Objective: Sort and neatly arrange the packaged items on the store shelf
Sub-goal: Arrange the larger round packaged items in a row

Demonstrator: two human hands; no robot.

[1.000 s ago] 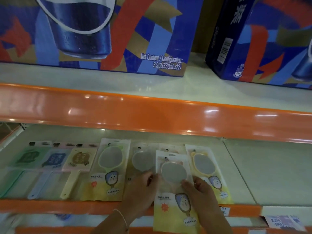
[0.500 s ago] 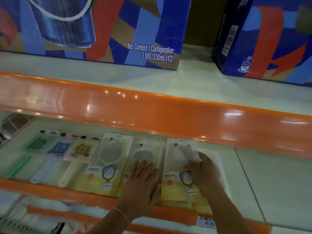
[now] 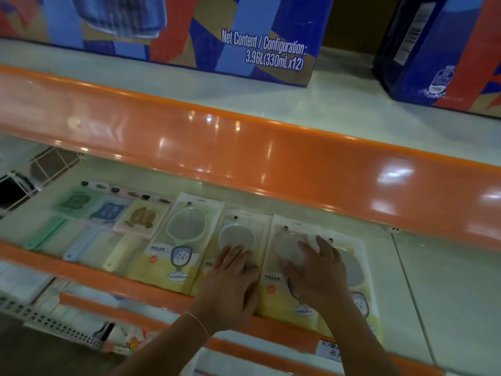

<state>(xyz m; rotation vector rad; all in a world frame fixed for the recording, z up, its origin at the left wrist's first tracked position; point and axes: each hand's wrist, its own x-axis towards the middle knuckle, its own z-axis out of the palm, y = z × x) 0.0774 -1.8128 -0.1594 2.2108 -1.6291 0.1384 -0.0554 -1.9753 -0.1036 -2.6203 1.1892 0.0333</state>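
flatly, both hands, left hand [image 3: 230, 280], right hand [image 3: 317, 272], fingers straight, on pale packaged mirrors [image 3: 273, 283]

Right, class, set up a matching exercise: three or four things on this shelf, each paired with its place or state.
Things
1. green-framed hand mirror pack
2. left hand
3. right hand
4. blue drinks carton

Places
a. upper shelf
b. flat on the white round mirror pack
c. left of both hands
d. flat on the pack overlapping the yellow one

Pairs: 1-c, 2-b, 3-d, 4-a

Both hands [image 3: 233, 278] flat on mirror pkgs [image 3: 282, 267]
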